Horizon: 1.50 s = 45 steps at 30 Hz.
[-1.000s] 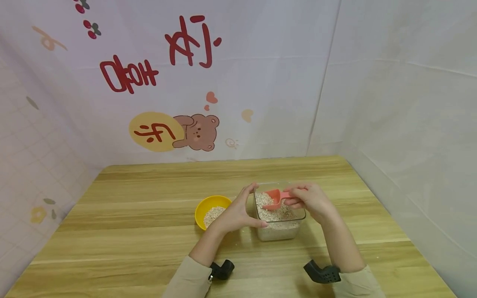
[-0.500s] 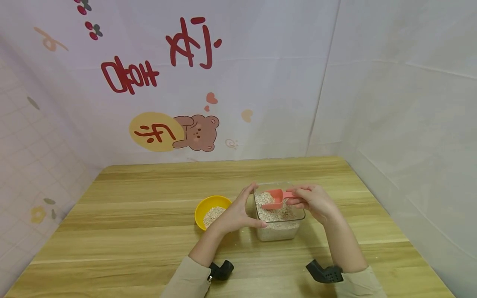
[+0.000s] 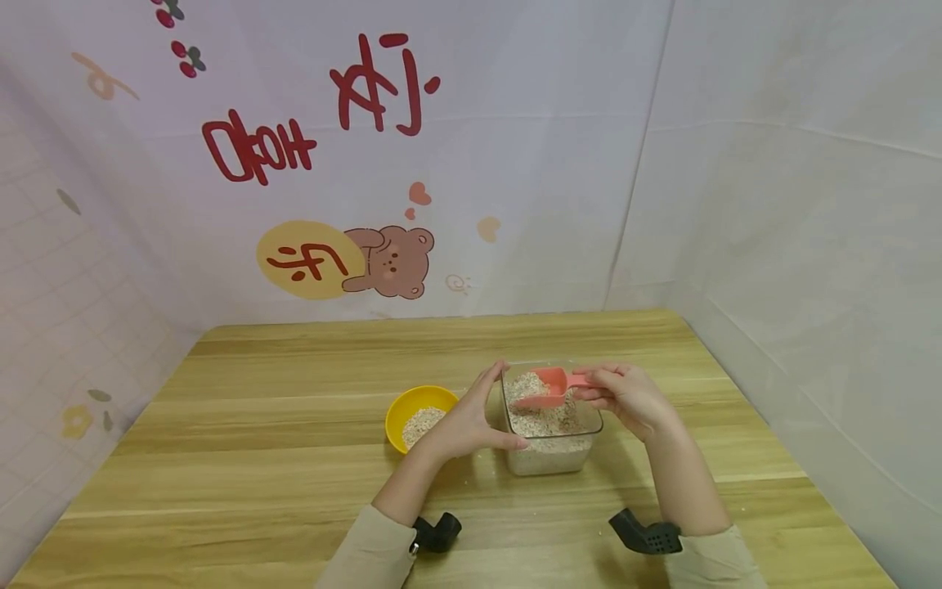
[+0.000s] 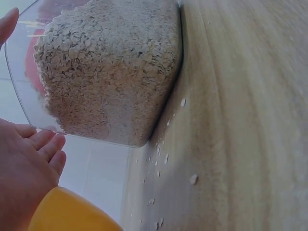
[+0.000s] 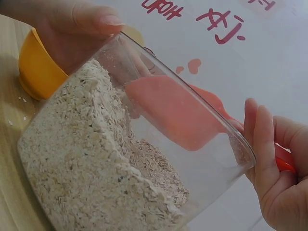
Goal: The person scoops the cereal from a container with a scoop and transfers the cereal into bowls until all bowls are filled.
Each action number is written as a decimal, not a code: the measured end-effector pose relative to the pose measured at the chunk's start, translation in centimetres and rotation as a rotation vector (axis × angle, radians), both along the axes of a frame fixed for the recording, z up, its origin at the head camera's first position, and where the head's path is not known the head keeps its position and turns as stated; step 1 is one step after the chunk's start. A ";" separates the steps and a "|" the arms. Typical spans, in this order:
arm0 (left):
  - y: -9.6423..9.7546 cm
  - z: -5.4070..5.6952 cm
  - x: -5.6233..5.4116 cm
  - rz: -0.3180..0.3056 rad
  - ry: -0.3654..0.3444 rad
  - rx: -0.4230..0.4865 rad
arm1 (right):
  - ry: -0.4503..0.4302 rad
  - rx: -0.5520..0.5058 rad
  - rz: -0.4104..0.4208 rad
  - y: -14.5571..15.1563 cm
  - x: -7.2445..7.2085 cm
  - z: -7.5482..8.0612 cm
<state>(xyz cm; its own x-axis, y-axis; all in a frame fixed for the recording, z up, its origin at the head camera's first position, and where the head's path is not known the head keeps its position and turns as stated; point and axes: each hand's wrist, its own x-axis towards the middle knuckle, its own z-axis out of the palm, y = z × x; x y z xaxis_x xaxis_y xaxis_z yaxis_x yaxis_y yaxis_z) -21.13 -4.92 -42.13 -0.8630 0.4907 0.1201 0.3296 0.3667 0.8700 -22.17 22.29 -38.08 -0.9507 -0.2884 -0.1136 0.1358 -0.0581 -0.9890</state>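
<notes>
A clear rectangular container (image 3: 550,465) filled with rolled oats (image 3: 548,423) stands on the table. My left hand (image 3: 465,424) holds its left side, thumb on the near rim and fingers at the far corner. In my right hand (image 3: 627,401), thumb and fingers pinch the handle of a pink scoop (image 3: 546,400). The scoop's bowl is inside the container, tipped toward the left, at the surface of the oats. The right wrist view shows the scoop (image 5: 175,113) through the clear wall, above a hollow in the oats. How much it carries is partly hidden.
A yellow bowl (image 3: 398,413) with some oats stands left of the container, partly behind my left forearm. Stray flakes (image 4: 194,179) lie on the wooden table (image 3: 257,458). Printed cloth (image 3: 552,164) hangs behind the table. Black wrist mounts (image 3: 439,533) jut from both sleeves.
My right hand has drawn the scoop slightly to the right and raised it a little over the oats. My left hand and the container have stayed in place.
</notes>
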 end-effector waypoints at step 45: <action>-3.8 1.8 0.8 0.029 0.058 -0.040 | 0.026 -0.172 -0.015 -1.1 1.1 1.5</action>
<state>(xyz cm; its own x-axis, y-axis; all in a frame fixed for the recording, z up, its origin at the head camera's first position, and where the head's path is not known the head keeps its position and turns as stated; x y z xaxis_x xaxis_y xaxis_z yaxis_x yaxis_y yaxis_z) -20.28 -8.73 -40.34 -0.8690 0.4711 0.1513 0.3679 0.4108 0.8342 -21.02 21.15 -36.60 -0.9570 -0.2875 -0.0391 0.1081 -0.2282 -0.9676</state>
